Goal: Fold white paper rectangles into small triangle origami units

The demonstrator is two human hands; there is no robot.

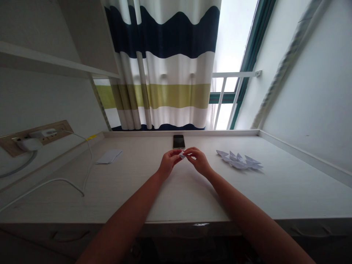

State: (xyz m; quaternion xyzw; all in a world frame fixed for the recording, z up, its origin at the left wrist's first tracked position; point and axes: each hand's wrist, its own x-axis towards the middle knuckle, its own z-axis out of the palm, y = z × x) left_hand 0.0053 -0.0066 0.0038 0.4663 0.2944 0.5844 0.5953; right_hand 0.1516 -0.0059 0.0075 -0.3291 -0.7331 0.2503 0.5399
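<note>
White folded paper (181,155) pinched between left hand (169,164) and right hand (199,161) above the bench (189,198), several folded paper boats (238,160) lying frame-right.

Pale built-in desk (299,190) up against white walls (316,84), with a shelf (52,60) overhanging on the left and a wood-look socket panel (35,137) set in the wall just above the desk. Big striped curtain (162,69) in navy, white and olive, hanging across most of the window (233,44). Green frame, white railing (233,74) and loads of flat daylight through the gap on the right.
</note>
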